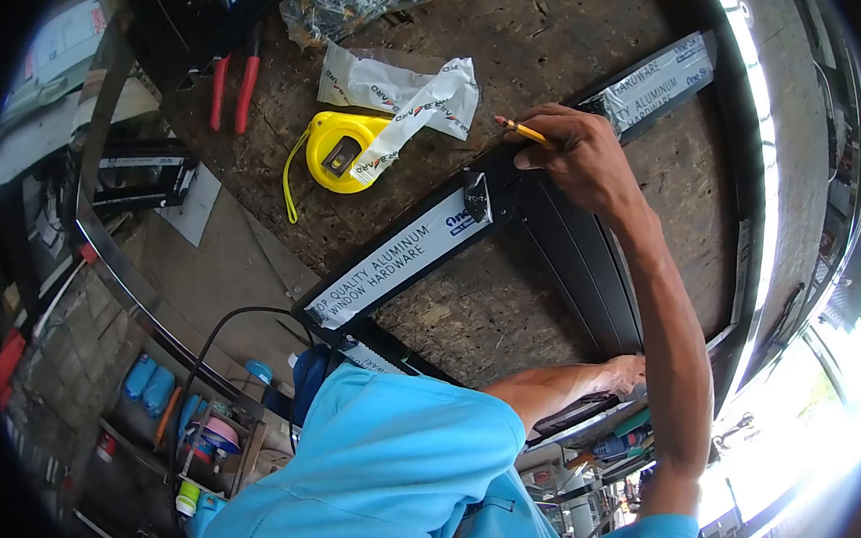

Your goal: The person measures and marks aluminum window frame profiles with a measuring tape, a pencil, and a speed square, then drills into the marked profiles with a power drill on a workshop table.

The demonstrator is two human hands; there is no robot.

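Observation:
My right hand [583, 158] is closed round a yellow pencil [530, 131], its reddish end pointing left. The hand rests at the joint where a dark crossbar [584, 264] meets the labelled bar [402, 252] of a black aluminum frame. My left hand [624, 374] is at the near end of the crossbar; my right forearm partly covers it, and its fingers do not show clearly. A yellow tape measure [330, 176] lies left of the frame, partly under a printed plastic wrapper [392, 84].
Red-handled pliers [248, 95] and crumpled clear plastic [353, 3] lie on the worn board bench [538, 39]. A black cable [211, 344] loops past the bench's near edge. Below left are blue bottles [157, 388] and a bin of small items [221, 436].

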